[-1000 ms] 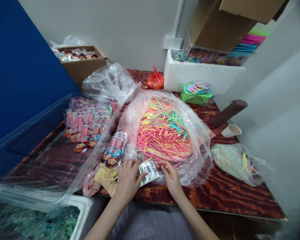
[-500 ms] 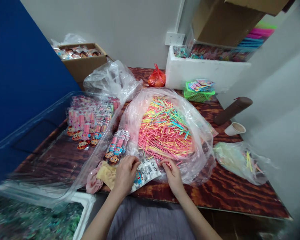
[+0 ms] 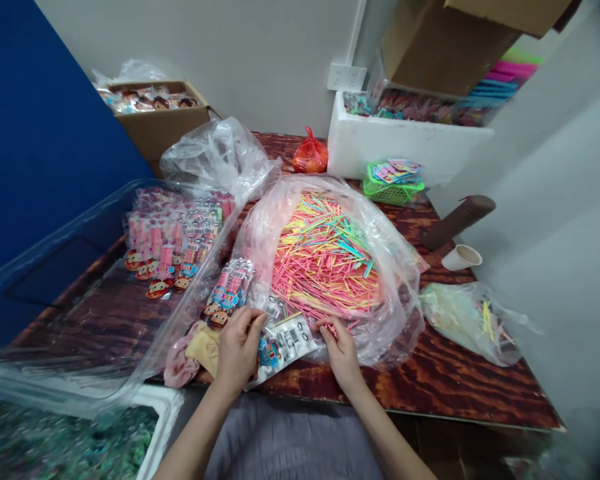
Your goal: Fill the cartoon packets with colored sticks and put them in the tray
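Note:
My left hand (image 3: 237, 350) is closed on a clear printed packet (image 3: 286, 341) with a barcode and a blue cartoon figure, at the near table edge. My right hand (image 3: 339, 348) pinches a few pink sticks at the near rim of a big clear bag (image 3: 405, 293) heaped with coloured sticks (image 3: 325, 257). A small stack of filled cartoon packets (image 3: 229, 293) lies just left of the bag. Pink and yellow cloths (image 3: 195, 353) sit under my left wrist.
A clear bin (image 3: 40, 267) holds many cartoon packets (image 3: 173, 237) on the left. Behind are a cardboard box (image 3: 163, 123), a crumpled bag (image 3: 215, 157), an orange bag (image 3: 310, 157), a white foam box (image 3: 405, 147), a green basket (image 3: 393, 190), a brown tube (image 3: 457, 220), a paper cup (image 3: 460, 257) and another bag of sticks (image 3: 467, 320).
The packet has turned under my left hand, so the blue cartoon figure shows. My right hand stays at the bag's rim. The view shifted slightly.

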{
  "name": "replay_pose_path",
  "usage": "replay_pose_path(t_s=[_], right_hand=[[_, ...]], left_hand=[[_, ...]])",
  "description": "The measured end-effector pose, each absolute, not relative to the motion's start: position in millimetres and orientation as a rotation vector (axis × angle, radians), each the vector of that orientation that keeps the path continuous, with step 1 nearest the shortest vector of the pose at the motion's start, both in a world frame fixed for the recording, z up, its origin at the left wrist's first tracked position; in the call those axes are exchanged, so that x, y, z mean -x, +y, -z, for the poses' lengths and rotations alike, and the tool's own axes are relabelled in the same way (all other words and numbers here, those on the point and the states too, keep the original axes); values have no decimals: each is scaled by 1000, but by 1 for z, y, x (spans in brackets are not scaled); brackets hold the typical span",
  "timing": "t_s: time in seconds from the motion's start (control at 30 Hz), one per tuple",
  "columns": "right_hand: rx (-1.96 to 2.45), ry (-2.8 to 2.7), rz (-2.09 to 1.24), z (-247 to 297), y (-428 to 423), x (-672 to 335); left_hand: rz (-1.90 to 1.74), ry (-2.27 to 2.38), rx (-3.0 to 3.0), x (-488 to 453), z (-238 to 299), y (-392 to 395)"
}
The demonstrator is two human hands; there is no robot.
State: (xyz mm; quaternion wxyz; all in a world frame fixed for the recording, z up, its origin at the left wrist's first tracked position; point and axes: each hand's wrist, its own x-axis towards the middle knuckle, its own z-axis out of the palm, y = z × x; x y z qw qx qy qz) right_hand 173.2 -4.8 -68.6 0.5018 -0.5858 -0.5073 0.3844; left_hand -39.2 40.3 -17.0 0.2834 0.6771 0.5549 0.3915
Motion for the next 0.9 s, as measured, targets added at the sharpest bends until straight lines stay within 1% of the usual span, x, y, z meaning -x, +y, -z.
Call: replay_pose_path(t_s=[0.13,0.3,0.6,0.9], right_hand=[[1392,-1241,-937,70,-5,-174],[1369,-1255,-942,70,-5,-174],[1366,-1261,-937,71,-5,-174],[1383,-1268,-916,71,-6,-173]], left_hand=[[-1093,1433,-1601,37,13,41],[-1061,1387,-1348,41,9,41],[-1132,1289,-1167,44,7,41],[-1107,1228,-1079,42,-5,40]])
